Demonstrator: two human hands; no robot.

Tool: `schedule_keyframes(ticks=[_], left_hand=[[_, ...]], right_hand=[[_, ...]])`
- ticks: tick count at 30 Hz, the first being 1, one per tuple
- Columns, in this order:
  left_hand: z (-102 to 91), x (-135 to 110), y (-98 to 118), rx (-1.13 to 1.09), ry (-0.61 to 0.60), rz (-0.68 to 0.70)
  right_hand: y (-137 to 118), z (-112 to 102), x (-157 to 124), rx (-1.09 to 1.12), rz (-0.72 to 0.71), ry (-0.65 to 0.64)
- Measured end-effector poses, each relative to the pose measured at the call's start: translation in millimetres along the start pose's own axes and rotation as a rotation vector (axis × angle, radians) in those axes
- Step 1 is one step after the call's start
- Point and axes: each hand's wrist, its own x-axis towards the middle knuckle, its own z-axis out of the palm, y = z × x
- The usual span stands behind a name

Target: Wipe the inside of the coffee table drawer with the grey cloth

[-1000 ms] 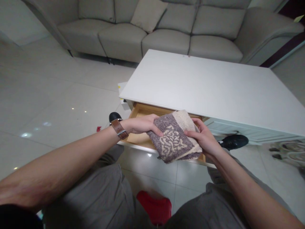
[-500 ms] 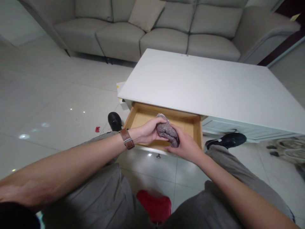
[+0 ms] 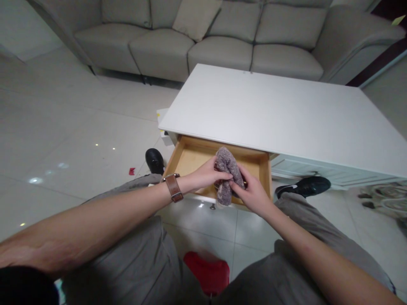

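A purple-grey patterned towel [image 3: 226,173], rolled into a thick bundle, sits between both my hands above the open wooden drawer [image 3: 187,159] of a white coffee table [image 3: 270,110]. My left hand [image 3: 208,174], with a brown-strapped watch on its wrist, pinches the roll from the left. My right hand [image 3: 252,195] grips it from the right, fingers curled round the cloth. The roll's lower end hangs over the drawer's front edge.
A grey sectional sofa [image 3: 222,38] with a cushion stands behind the table. My black shoes [image 3: 304,185] rest on the glossy tiled floor by the drawer. A red object [image 3: 208,273] lies between my knees. A patterned rug [image 3: 386,199] shows at the right.
The towel, held flat and folded a second ago, has been bunched and rolled into a compact bundle. Both hands have moved lower and closer, over the drawer's front edge.
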Motion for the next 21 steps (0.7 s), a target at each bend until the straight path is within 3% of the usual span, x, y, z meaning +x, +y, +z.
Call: schedule_keyframes(ticks=[5,12,21], left_hand=[[0.5,4,-7,0.094,0.081,0.023],[-4.6,4,3,0.123,0.225,0.046],[1.0,2,5,0.231,0.355,0.216]], right_hand=[[2,1,-1,-0.17,0.026,-0.008],[2,-9,5,-0.412,0.003,0.119],[-8,6,2,-0.512,0.036,0.015]])
